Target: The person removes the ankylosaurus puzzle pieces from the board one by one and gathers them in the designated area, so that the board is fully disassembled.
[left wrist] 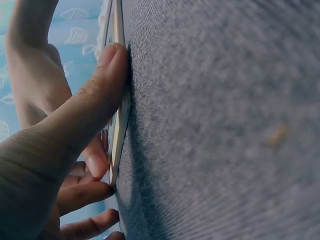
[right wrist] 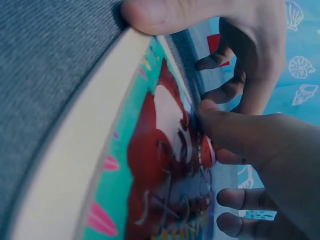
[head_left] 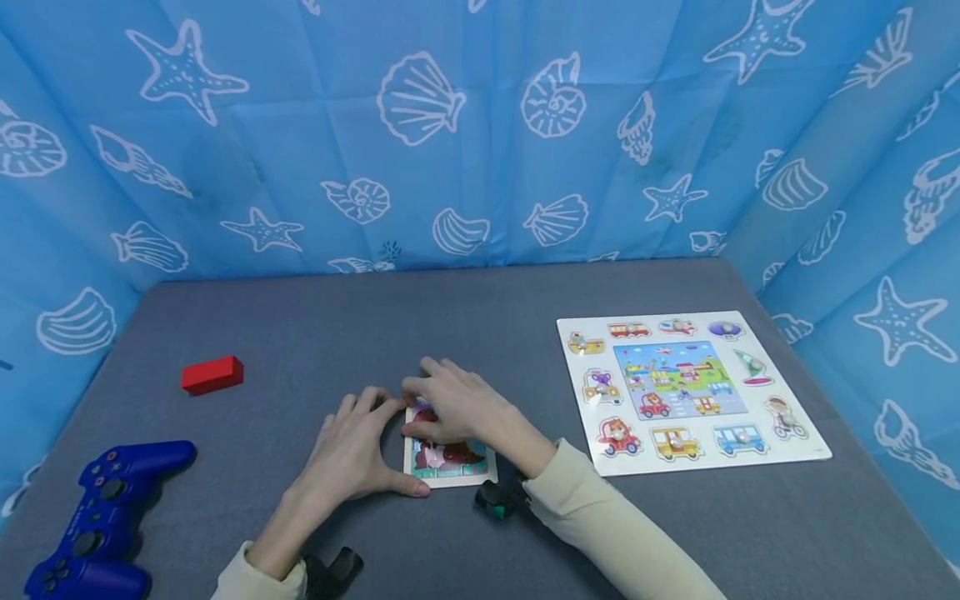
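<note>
A small framed jigsaw puzzle (head_left: 450,481) with a reddish-brown cartoon figure on green lies flat at the table's near middle. My left hand (head_left: 348,458) spans its left side: the thumb lies at the near left corner and the fingertips touch the far left corner. Over the puzzle's far part is my right hand (head_left: 461,408). In the right wrist view, its thumb and forefinger close around a red-orange puzzle piece (right wrist: 206,151) near the board's far edge; the other fingers reach past that edge. My right hand hides part of the picture from above.
At the right lies a white knob puzzle board (head_left: 573,396) with vehicle pieces. A red block (head_left: 213,375) rests at the left, and a blue game controller (head_left: 112,508) sits at the near left. A blue shell-patterned curtain (head_left: 495,150) hangs behind the grey table (head_left: 315,325).
</note>
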